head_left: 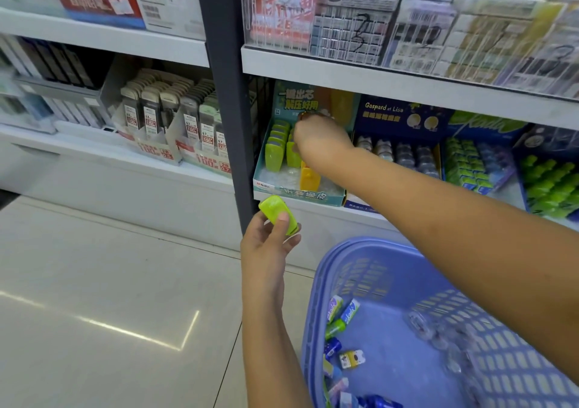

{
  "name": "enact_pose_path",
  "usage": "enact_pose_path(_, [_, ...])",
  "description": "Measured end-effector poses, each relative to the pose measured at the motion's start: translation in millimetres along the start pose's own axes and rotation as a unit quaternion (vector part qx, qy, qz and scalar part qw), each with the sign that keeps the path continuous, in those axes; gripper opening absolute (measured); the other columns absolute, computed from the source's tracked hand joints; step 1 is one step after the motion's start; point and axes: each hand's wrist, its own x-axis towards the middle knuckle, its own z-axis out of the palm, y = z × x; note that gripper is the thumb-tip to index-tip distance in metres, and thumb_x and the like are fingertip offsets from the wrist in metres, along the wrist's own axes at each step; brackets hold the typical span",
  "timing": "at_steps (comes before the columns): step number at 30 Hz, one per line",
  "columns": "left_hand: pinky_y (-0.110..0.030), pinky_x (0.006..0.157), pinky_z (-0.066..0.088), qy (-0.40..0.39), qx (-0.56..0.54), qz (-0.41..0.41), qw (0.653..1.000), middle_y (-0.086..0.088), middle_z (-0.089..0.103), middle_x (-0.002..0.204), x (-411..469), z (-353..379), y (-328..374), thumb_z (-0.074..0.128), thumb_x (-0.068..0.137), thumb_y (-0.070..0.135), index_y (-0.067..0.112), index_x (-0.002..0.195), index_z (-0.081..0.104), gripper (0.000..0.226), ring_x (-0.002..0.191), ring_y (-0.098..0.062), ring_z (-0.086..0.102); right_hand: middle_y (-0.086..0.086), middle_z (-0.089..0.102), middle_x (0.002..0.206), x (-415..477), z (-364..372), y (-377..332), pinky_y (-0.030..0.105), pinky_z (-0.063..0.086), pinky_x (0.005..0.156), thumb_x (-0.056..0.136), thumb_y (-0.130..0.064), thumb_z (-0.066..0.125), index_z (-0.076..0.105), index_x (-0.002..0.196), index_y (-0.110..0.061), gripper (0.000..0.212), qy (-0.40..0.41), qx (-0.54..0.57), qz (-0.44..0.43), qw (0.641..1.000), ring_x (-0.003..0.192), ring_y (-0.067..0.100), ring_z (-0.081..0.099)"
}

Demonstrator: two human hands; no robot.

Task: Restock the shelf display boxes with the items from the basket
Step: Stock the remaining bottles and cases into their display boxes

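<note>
My left hand [266,244] holds a lime-green eraser case [277,214] just below the shelf edge, thumb on top. My right hand [316,139] reaches into the teal display box [297,193] on the lower shelf, fingers down among a row of green cases [275,147]; whether it grips one is hidden. An orange case [310,177] stands at the front of the box. The purple basket [351,269] sits at the lower right with several small packets [340,316] inside.
A dark shelf post [230,100] stands left of the box. Blue display boxes [404,119] with erasers fill the shelf to the right. Pencil-lead boxes [175,119] sit on the left shelf. Pale tiled floor [109,298] lies at the left.
</note>
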Motion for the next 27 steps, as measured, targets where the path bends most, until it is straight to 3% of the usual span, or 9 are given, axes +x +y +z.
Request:
enact_pose_path(5, [-0.019,0.067,0.052,0.031,0.038,0.012,0.999,-0.002,0.069,0.1,5,-1,2,0.065,0.088,0.014,0.013,0.115,0.061,0.027,0.086,-0.016,0.07,0.01,0.05,0.091,-5,-9,-1,0.031,0.037,0.066,0.096,-0.029,0.051,0.062,0.096,-0.003,0.028,-0.027,-0.112,-0.063,0.991,0.079,0.027,0.044])
enact_pose_path(9, [-0.016,0.066,0.052,0.071,0.045,0.04,0.996,-0.004,0.072,0.096,8,2,13,0.066,0.087,0.016,0.01,0.112,0.063,0.026,0.079,-0.011,0.07,0.014,0.058,0.106,-8,-21,0,0.029,0.041,0.071,0.097,-0.035,0.048,0.062,0.101,-0.003,0.036,-0.076,-0.124,-0.056,0.988,0.085,0.027,0.049])
enact_pose_path(13, [-0.015,0.067,0.052,0.071,0.068,0.094,0.991,0.008,0.068,0.089,7,2,22,0.057,0.094,0.015,0.026,0.114,0.061,0.024,0.079,-0.006,0.065,0.019,0.059,0.109,-20,-27,-1,0.03,0.042,0.075,0.1,-0.032,0.036,0.061,0.104,0.001,0.042,-0.103,-0.1,-0.067,0.987,0.09,0.029,0.052])
enact_pose_path(15, [-0.014,0.067,0.052,0.069,0.08,0.11,0.988,0.009,0.067,0.088,9,4,27,0.057,0.094,0.015,0.025,0.117,0.06,0.026,0.078,-0.005,0.064,0.019,0.061,0.114,-25,-29,1,0.031,0.046,0.084,0.099,-0.035,0.04,0.061,0.111,0.0,0.043,-0.067,-0.022,-0.083,0.994,0.104,0.031,0.056])
enact_pose_path(17, [-0.013,0.065,0.052,0.073,0.089,0.125,0.985,0.004,0.067,0.089,12,6,34,0.059,0.092,0.014,0.019,0.115,0.061,0.024,0.076,-0.005,0.065,0.011,0.065,0.118,-34,-31,1,0.03,0.049,0.09,0.094,-0.037,0.053,0.064,0.118,-0.008,0.039,-0.055,0.127,-0.109,0.984,0.107,0.022,0.061])
enact_pose_path(20, [-0.015,0.066,0.052,0.042,0.135,0.149,0.979,-0.001,0.069,0.099,19,11,45,0.062,0.09,0.019,0.024,0.108,0.061,0.019,0.084,-0.01,0.067,0.008,0.069,0.1,-53,-31,-3,0.021,0.057,0.073,0.086,-0.02,0.068,0.067,0.11,-0.012,0.025,-0.107,0.339,-0.126,0.926,0.078,0.013,0.067])
enact_pose_path(22, [-0.02,0.073,0.053,0.024,0.171,0.169,0.97,0.0,0.069,0.104,23,14,48,0.061,0.091,0.021,0.022,0.113,0.062,0.023,0.089,-0.008,0.065,0.007,0.067,0.091,-55,-28,0,0.02,0.056,0.069,0.083,-0.013,0.07,0.067,0.101,-0.015,0.018,-0.079,0.362,-0.127,0.92,0.069,0.009,0.063])
enact_pose_path(24, [-0.023,0.087,0.051,0.038,0.225,0.196,0.954,0.001,0.066,0.114,28,17,46,0.058,0.093,0.018,0.018,0.122,0.059,0.03,0.101,-0.008,0.062,0.002,0.064,0.09,-47,-24,5,0.019,0.052,0.07,0.08,-0.014,0.073,0.067,0.099,-0.016,0.02,-0.008,0.318,-0.119,0.941,0.074,0.01,0.059])
enact_pose_path(27, [-0.027,0.107,0.035,0.042,0.389,0.235,0.89,-0.003,0.053,0.135,31,20,31,0.054,0.095,0.018,0.013,0.131,0.053,0.037,0.128,-0.015,0.045,0.002,0.063,0.091,-33,-16,12,0.028,0.05,0.073,0.079,-0.017,0.073,0.064,0.104,-0.014,0.027,0.08,0.223,-0.083,0.968,0.079,0.016,0.058])
